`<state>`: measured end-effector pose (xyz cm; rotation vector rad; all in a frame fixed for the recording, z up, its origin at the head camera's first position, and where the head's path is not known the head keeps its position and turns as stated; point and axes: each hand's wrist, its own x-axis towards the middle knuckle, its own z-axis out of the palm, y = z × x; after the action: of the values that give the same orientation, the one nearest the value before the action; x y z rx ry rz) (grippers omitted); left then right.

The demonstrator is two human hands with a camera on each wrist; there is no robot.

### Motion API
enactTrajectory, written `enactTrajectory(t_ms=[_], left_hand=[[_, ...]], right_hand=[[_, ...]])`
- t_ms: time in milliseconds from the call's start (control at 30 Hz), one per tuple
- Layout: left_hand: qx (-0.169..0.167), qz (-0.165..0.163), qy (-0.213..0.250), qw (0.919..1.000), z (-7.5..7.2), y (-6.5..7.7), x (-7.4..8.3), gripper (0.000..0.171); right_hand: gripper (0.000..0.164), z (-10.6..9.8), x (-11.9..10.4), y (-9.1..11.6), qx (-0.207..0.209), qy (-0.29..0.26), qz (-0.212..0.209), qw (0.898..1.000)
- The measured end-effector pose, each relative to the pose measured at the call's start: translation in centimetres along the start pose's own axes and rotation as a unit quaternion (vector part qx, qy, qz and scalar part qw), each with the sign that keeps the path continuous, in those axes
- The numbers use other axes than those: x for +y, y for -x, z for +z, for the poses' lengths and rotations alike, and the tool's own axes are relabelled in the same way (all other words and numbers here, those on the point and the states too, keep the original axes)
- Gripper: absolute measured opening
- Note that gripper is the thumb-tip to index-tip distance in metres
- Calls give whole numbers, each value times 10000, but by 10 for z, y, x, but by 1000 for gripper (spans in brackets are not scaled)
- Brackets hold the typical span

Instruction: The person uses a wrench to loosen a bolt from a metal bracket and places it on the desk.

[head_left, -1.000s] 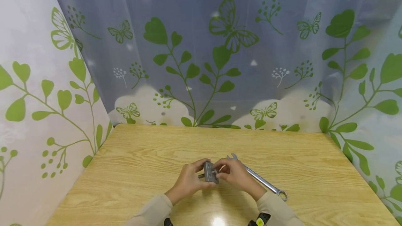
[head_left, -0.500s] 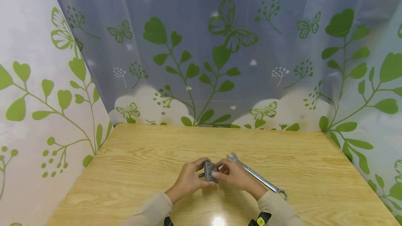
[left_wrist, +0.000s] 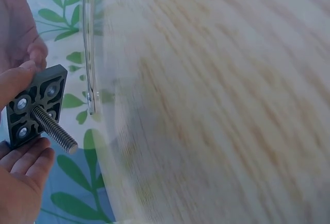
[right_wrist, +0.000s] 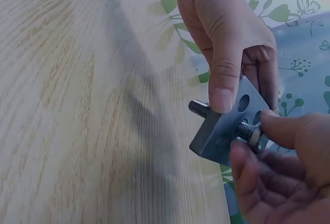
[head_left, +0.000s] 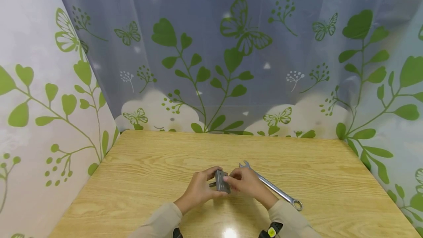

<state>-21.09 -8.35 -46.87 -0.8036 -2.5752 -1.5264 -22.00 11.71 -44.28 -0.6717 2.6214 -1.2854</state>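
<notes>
My left hand grips a square grey plate by opposite edges, thumb on one side and fingers on the other. In the left wrist view the ribbed underside of the plate shows, with round holes near its corners. A long threaded bolt runs through its middle. On the smooth face, the right wrist view shows the bolt head standing off the plate on a short stretch of thread. Thumb and fingertips of my right hand pinch that head.
A combination wrench lies slantwise on the wood-grain table, just right of my right hand. Behind the table hangs a curtain printed with leaves and butterflies. More printed cloth stands along both sides.
My right thumb has slid up and forward along the plate's face, and the fingers have shifted around the bolt head. My left hand keeps the plate in nearly the same place.
</notes>
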Motion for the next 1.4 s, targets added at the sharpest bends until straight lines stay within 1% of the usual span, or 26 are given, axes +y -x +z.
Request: enactTrajectory(t_ms=[67,100,200,300,400,533,667,733,833,933,1000,1067,1200,1267,1400], left_hand=[[-7,38,-74,10000,0,0,0,65],[-2,64,-110,9999,0,0,-1,65],[-6,107,-75,9999,-1,0,-1,65],[1,123,-16,9999,-2,-1,-1,65],[3,147,-67,9999,-2,-1,-1,65],[6,181,-120,9998,-3,-1,-1,65],[17,122,-65,9999,-2,-1,-2,66],[27,62,-89,9999,-2,0,-2,66],[33,24,-159,9999,-1,0,-2,65],[34,67,-213,9997,-1,-1,-3,64],[27,92,-218,9997,0,-1,-3,64],[12,93,-222,9997,0,-1,-2,64],[-30,53,-218,9997,0,-1,-2,66],[-58,58,-186,9998,0,0,-2,65],[-84,84,-36,9999,1,0,-2,63]], right_hand=[[21,-1,1,0,-15,80,-161,9998],[20,-2,2,0,-25,104,-228,9997],[21,-4,3,1,-57,217,-426,9988],[23,-4,2,1,-74,175,-532,9984],[23,-4,1,1,-85,118,-594,9981],[26,-3,2,0,-44,96,-453,9989],[37,-2,4,-1,75,229,-100,9997],[42,-2,6,0,65,170,58,9998],[47,-2,7,1,6,-85,134,9999],[49,0,6,0,-19,-164,64,9998],[47,0,6,-1,-41,-63,18,10000],[41,0,6,-1,-82,1,-11,10000],[22,-2,6,0,-116,92,-121,9998],[20,-4,6,1,-144,29,-203,9997],[22,-6,5,2,-211,-118,-345,9991]])
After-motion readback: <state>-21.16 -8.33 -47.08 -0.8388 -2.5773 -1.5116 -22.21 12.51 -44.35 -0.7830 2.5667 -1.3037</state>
